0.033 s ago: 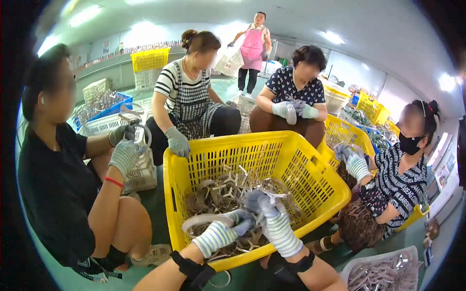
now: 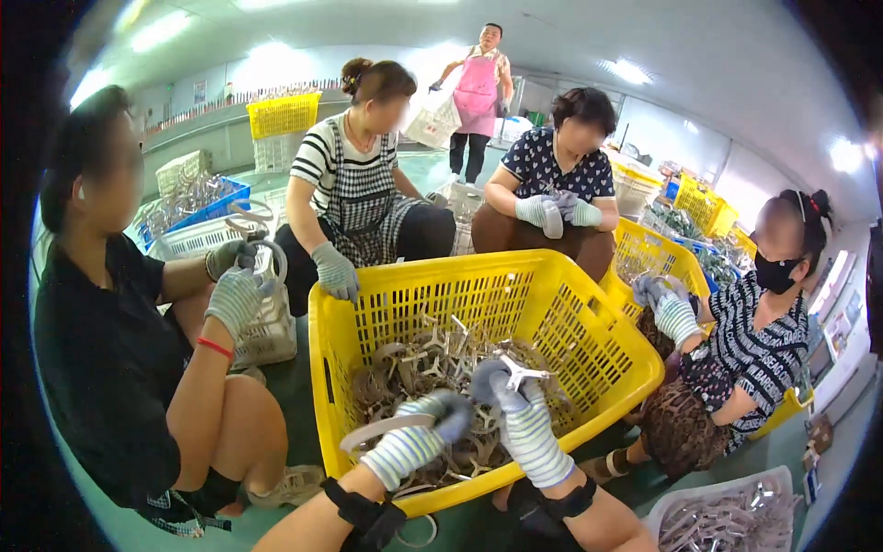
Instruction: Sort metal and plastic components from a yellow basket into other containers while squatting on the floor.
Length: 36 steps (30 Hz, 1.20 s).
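Both my hands, in striped gloves with grey palms, are over a large yellow crate (image 2: pixel 423 279) of loose metal parts (image 2: pixel 418 359). My left hand (image 2: pixel 418 437) is closed on a curved, flat grey band (image 2: pixel 391 428), which sticks out to the left of the fingers. My right hand (image 2: pixel 526 419) pinches a shiny three-armed metal piece (image 2: pixel 521 372) between thumb and fingers, its arms pointing up and outward. A gap separates the two hands. Under them lie more bands and forked pieces in a tangled heap.
Co-workers sit round the crate; the one at left holds a curved band (image 2: pixel 276 262). One gloved hand (image 2: pixel 337 271) rests at the crate's far left rim. At lower right stands a white basket (image 2: pixel 676 501) of parts. Another yellow crate (image 2: pixel 655 248) adjoins at back right. A person stands behind.
My hands have drawn slightly apart, the left one lifting a little with its band. The three-armed piece in my right hand now shows more fully.
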Each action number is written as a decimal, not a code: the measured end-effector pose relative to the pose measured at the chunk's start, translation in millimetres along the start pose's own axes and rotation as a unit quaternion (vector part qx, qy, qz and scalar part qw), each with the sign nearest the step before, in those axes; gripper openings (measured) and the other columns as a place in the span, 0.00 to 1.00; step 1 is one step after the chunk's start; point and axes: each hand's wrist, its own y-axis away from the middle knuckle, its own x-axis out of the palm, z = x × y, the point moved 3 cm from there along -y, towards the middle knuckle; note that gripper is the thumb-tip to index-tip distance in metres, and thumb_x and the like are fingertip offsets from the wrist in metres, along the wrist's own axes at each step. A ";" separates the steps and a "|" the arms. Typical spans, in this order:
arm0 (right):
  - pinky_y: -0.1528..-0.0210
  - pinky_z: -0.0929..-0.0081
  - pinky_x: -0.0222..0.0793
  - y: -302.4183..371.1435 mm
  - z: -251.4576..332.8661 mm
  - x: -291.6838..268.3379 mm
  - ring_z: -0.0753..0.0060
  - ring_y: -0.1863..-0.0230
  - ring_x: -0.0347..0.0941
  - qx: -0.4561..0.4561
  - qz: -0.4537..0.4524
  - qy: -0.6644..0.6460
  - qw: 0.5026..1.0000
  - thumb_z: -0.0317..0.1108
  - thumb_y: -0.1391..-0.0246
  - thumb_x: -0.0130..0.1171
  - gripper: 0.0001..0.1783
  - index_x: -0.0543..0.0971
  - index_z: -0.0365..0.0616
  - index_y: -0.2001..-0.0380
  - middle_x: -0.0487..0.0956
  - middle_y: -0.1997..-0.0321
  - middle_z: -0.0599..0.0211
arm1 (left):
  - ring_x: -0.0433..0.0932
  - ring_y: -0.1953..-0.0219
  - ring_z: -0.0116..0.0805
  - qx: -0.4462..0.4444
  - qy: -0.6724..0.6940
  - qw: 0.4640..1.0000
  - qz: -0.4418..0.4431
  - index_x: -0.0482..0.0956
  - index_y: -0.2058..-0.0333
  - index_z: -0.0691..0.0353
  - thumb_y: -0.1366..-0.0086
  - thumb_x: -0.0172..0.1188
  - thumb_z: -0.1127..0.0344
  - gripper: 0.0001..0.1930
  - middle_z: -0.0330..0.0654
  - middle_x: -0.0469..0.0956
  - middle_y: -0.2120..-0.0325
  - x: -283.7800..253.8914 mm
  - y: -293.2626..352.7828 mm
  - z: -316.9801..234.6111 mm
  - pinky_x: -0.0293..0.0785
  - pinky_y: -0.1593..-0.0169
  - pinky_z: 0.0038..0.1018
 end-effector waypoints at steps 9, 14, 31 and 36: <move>0.54 0.73 0.68 -12.1 -29.0 -35.4 0.72 0.60 0.74 -0.011 0.153 0.326 0.933 0.30 0.45 0.56 0.12 0.76 0.40 0.58 0.79 0.61 0.65 | 0.63 0.83 0.14 -0.058 0.236 0.961 -0.130 0.75 0.56 0.61 0.31 0.46 0.53 0.18 0.32 0.75 0.74 -40.5 -1.0 -52.1 0.60 0.80 0.13; 0.73 0.85 0.65 -1.5 -8.9 -20.8 0.87 0.75 0.67 0.125 0.172 0.200 0.956 0.40 0.45 0.57 0.13 0.78 0.44 0.60 0.74 0.72 0.77 | 0.61 0.82 0.14 -0.105 0.265 0.932 -0.225 0.78 0.66 0.60 0.33 0.50 0.57 0.13 0.29 0.73 0.79 -42.8 -3.2 -28.6 0.57 0.79 0.14; 0.85 0.82 0.45 2.6 11.4 -18.2 0.86 0.90 0.49 0.192 0.021 -0.126 0.973 0.47 0.43 0.57 0.14 0.72 0.51 0.74 0.57 0.89 0.82 | 0.65 0.78 0.14 -0.027 0.300 0.942 -0.147 0.78 0.58 0.62 0.34 0.52 0.66 0.10 0.35 0.79 0.69 -41.5 8.1 -65.5 0.63 0.73 0.13; 0.84 0.83 0.44 -0.2 10.0 -20.6 0.86 0.90 0.47 0.199 0.011 -0.188 0.962 0.49 0.43 0.57 0.16 0.68 0.54 0.78 0.55 0.89 0.82 | 0.73 0.69 0.19 0.141 0.224 0.947 -0.180 0.77 0.58 0.63 0.35 0.52 0.72 0.09 0.36 0.79 0.69 -29.4 1.6 -59.9 0.70 0.65 0.18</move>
